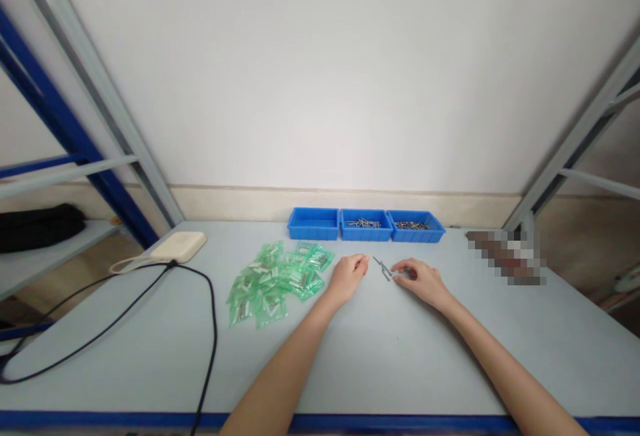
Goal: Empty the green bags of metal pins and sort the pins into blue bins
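Observation:
Several thin metal screws [384,271] lie loosely on the table between my two hands. My left hand [350,276] is just left of them with its fingers curled closed; whatever they may hold is hidden. On the other side, my right hand [421,281] rests beside the screws, its thumb and forefinger spread apart close to their ends. A pile of green plastic packets [275,279], with small metal pieces inside, spreads out to the left of my left hand. Behind the hands, a blue bin [367,233] contains long screws, and another blue bin [416,236] contains smaller metal parts.
A third blue bin [313,232] stands at the left of the row. At the table's left are a cream-coloured box [179,247] and a looping black cable [214,316]. A blurred-out object [510,259] is at the right. Metal posts and a wall border the table.

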A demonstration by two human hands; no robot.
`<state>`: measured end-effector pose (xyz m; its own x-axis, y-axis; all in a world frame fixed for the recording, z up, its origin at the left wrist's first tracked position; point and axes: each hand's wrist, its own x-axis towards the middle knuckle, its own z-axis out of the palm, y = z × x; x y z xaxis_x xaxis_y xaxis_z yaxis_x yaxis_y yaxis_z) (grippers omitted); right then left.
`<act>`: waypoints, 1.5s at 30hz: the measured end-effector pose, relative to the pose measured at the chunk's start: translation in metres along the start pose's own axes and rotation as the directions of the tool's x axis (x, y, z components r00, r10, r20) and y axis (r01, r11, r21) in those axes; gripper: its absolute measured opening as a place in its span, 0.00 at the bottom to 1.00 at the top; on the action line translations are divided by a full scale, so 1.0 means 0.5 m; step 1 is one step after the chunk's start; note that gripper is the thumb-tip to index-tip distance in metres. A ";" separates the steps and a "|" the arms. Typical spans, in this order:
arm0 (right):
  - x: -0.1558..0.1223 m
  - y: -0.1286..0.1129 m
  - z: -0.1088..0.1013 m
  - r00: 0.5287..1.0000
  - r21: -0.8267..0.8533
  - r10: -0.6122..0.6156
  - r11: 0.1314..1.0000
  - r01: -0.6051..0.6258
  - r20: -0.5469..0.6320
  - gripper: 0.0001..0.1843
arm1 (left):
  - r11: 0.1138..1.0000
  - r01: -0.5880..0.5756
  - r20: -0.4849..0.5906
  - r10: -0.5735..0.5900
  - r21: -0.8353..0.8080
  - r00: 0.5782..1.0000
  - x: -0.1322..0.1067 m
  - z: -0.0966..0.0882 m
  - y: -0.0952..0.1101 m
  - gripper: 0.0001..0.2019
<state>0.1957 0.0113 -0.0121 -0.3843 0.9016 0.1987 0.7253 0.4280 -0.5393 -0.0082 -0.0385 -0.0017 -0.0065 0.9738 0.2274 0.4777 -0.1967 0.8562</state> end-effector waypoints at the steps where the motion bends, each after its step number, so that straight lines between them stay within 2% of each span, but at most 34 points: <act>1: 0.001 -0.002 0.001 1.000 0.005 0.008 1.000 -0.008 -0.005 0.13 | 1.000 0.004 0.004 -0.004 0.001 1.000 0.000 0.001 0.000 0.20; 4: 0.005 -0.010 0.007 0.998 0.003 0.031 1.000 -0.031 -0.050 0.16 | 1.000 0.009 0.030 -0.009 0.004 1.000 0.001 0.007 -0.001 0.21; 11: 0.011 0.001 0.015 0.995 0.015 0.009 1.000 -0.008 -0.102 0.12 | 1.000 -0.003 0.085 0.001 0.024 0.996 0.003 0.015 -0.006 0.22; 15: 0.008 0.008 0.006 0.987 0.162 0.014 0.987 0.012 -0.159 0.13 | 0.999 -0.014 0.078 0.016 -0.032 0.997 -0.001 0.015 0.001 0.20; 18: 0.002 -0.009 -0.002 0.989 0.311 -0.041 0.947 0.083 -0.141 0.13 | 0.996 -0.034 0.077 0.040 -0.082 0.996 -0.008 0.015 0.010 0.17; 21: -0.006 -0.030 -0.003 0.987 0.357 -0.133 0.921 0.157 -0.090 0.12 | 0.994 -0.029 0.137 0.043 -0.103 0.990 -0.013 0.018 0.017 0.16; 24: -0.010 -0.038 0.005 0.985 0.394 -0.149 0.903 0.172 -0.089 0.11 | 0.993 -0.016 0.187 0.037 -0.113 0.982 -0.013 0.021 0.016 0.16; 31: -0.002 -0.030 0.022 0.987 0.545 -0.060 0.828 0.134 -0.150 0.13 | 0.991 0.009 0.182 0.016 -0.136 0.983 -0.010 0.025 0.009 0.16; 39: 0.007 -0.030 0.027 0.999 0.767 0.041 0.641 -0.017 -0.012 0.18 | 1.000 -0.018 0.124 0.016 0.017 0.992 -0.016 0.024 0.023 0.11; 45: 0.003 -0.034 0.021 0.998 0.787 0.057 0.616 -0.041 0.007 0.19 | 0.998 -0.023 0.123 0.016 0.054 0.992 -0.019 0.022 0.032 0.12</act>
<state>0.1767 0.0044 -0.0114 -0.3462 0.9241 0.1621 0.0125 0.1773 -0.9841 0.0092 -0.0497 0.0049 0.1091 0.9771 0.1828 0.5242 -0.2128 0.8246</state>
